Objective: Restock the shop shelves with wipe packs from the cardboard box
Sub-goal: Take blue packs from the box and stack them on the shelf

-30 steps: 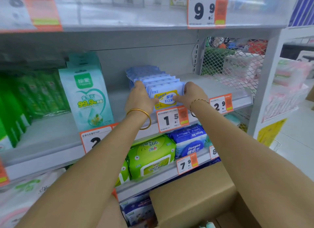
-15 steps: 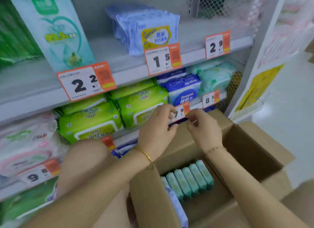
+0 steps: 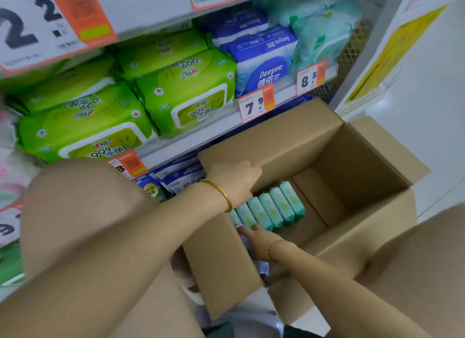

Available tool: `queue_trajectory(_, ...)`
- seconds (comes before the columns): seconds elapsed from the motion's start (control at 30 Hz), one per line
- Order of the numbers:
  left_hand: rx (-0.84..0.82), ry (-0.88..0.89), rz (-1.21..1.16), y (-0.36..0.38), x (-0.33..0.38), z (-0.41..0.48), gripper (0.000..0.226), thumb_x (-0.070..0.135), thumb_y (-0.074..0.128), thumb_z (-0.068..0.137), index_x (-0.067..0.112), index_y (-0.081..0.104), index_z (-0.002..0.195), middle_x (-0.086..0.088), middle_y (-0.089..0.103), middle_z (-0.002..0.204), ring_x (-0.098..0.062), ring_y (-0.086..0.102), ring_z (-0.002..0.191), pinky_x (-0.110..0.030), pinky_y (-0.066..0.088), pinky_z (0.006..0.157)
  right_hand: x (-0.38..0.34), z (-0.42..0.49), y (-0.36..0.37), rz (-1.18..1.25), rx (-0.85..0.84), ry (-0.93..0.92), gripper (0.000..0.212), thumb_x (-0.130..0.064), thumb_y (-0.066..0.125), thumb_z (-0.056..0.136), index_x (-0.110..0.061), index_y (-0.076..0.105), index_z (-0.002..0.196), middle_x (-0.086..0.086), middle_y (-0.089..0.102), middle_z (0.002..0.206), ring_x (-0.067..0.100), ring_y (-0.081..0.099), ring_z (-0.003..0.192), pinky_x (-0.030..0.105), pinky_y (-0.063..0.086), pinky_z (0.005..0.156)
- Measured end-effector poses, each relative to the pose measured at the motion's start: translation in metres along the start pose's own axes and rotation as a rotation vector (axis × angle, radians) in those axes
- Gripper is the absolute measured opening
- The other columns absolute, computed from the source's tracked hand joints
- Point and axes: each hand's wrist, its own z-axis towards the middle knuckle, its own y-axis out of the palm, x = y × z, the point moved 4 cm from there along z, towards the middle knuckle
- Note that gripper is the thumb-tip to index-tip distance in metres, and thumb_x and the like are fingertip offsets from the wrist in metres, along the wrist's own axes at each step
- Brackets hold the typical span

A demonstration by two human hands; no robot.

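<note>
An open cardboard box stands below the shelves. A row of several teal wipe packs stands on edge along its left inner side; the right half of the box floor is bare. My left hand, with a gold bangle on the wrist, hovers over the box's far left corner just above the teal packs, fingers loosely bent and nothing seen in them. My right hand reaches into the near left corner with fingers stretched, touching a pale pack that the box flap mostly hides.
The shelf above the box holds green wipe packs, blue Deeyeo packs and pale teal packs, with price tags on its edge. Dark blue packs sit on the lowest shelf. White floor lies to the right.
Both hands left the small blue packs on the upper shelf and dropped into the cardboard box. My view tilted down from the shelves to the box.
</note>
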Motion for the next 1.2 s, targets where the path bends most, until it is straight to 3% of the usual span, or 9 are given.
queue_trajectory(0.13, -0.035, -0.015, -0.002, 0.001, -0.002, 0.002, 0.036, 0.026, 0.05, 0.093, 0.015, 0.045, 0.128, -0.007, 0.048, 0.128, -0.029, 0.057, 0.105, -0.032, 0.036, 0.064, 0.0, 0.003, -0.003, 0.137, 0.145, 0.045, 0.035, -0.019, 0.046, 0.092, -0.016, 0.031, 0.124, 0.022, 0.053, 0.117, 0.039, 0.06, 0.097, 0.048, 0.05, 0.086)
queue_trajectory(0.27, -0.052, -0.033, -0.054, 0.0, -0.003, 0.006, 0.039, 0.028, 0.052, 0.092, 0.015, 0.045, 0.129, -0.008, 0.047, 0.129, -0.029, 0.056, 0.109, -0.033, 0.039, 0.07, 0.017, -0.009, -0.041, 0.407, 0.302, 0.106, 0.036, -0.012, 0.054, 0.086, -0.012, 0.039, 0.118, 0.017, 0.058, 0.106, 0.033, 0.058, 0.098, 0.041, 0.048, 0.08)
queue_trajectory(0.43, -0.188, -0.005, -0.23, 0.006, -0.001, 0.004, 0.066, 0.033, 0.065, 0.082, 0.019, 0.033, 0.138, -0.008, 0.04, 0.131, -0.028, 0.052, 0.111, -0.038, 0.048, 0.091, 0.041, -0.05, -0.117, 1.358, 0.373, 0.144, 0.041, -0.003, 0.058, 0.085, -0.017, 0.033, 0.115, 0.011, 0.049, 0.098, 0.028, 0.058, 0.077, 0.039, 0.055, 0.056)
queue_trajectory(0.53, -0.179, 0.067, -0.16, 0.013, 0.004, 0.001, 0.094, 0.038, 0.074, 0.072, 0.025, 0.016, 0.145, -0.005, 0.026, 0.142, -0.028, 0.039, 0.123, -0.04, 0.044, 0.099, 0.038, -0.07, -0.143, 1.612, 0.32, 0.066, 0.042, -0.006, 0.06, 0.086, -0.012, 0.036, 0.119, 0.021, 0.05, 0.116, 0.033, 0.062, 0.078, 0.041, 0.059, 0.055)
queue_trajectory(0.73, 0.219, 0.116, -0.275, -0.006, 0.008, 0.008, 0.051, 0.026, 0.065, 0.08, 0.018, 0.046, 0.127, -0.005, 0.045, 0.127, -0.029, 0.052, 0.11, -0.043, 0.048, 0.086, 0.011, -0.101, -0.156, 1.692, 0.185, -0.064, 0.015, -0.02, 0.052, 0.093, -0.006, 0.06, 0.093, 0.017, 0.064, 0.088, 0.023, 0.07, 0.061, 0.032, 0.06, 0.056)
queue_trajectory(0.87, 0.307, 0.004, -0.606, -0.024, 0.003, 0.007, 0.025, 0.028, 0.059, 0.075, 0.012, 0.058, 0.095, -0.012, 0.061, 0.093, -0.02, 0.059, 0.085, -0.032, 0.047, 0.07, 0.019, -0.114, -0.167, 1.531, 0.362, -0.022, 0.029, -0.041, 0.048, 0.094, -0.014, 0.048, 0.104, 0.013, 0.06, 0.073, 0.02, 0.063, 0.049, 0.032, 0.058, 0.051)
queue_trajectory(0.93, 0.325, -0.058, -0.883, -0.025, -0.007, 0.008, 0.028, 0.021, 0.067, 0.077, 0.01, 0.059, 0.101, -0.012, 0.067, 0.101, -0.021, 0.062, 0.091, -0.035, 0.049, 0.078, 0.026, -0.121, -0.173, 1.44, 0.505, -0.007, 0.027, -0.041, 0.049, 0.094, -0.017, 0.047, 0.106, 0.008, 0.052, 0.067, 0.015, 0.053, 0.045, 0.027, 0.054, 0.049)
queue_trajectory(1.07, 0.283, -0.037, -1.182, -0.029, -0.015, 0.005, 0.025, 0.007, 0.063, 0.086, 0.009, 0.063, 0.111, -0.009, 0.069, 0.107, -0.011, 0.066, 0.088, -0.019, 0.053, 0.077, 0.028, -0.127, -0.181, 1.342, 0.668, -0.127, 0.022, -0.04, 0.053, 0.092, -0.022, 0.056, 0.105, 0.002, 0.061, 0.087, 0.016, 0.057, 0.077, 0.029, 0.051, 0.065)
queue_trajectory(1.2, 0.274, 0.006, -1.33, -0.032, -0.011, -0.001, 0.023, 0.006, 0.06, 0.088, 0.02, 0.062, 0.106, -0.002, 0.069, 0.1, -0.003, 0.067, 0.081, -0.018, 0.056, 0.074, 0.021, -0.129, -0.181, 1.392, 0.585, -0.299, 0.046, -0.029, 0.062, 0.088, -0.011, 0.048, 0.127, 0.011, 0.065, 0.118, 0.026, 0.065, 0.103, 0.045, 0.055, 0.086)
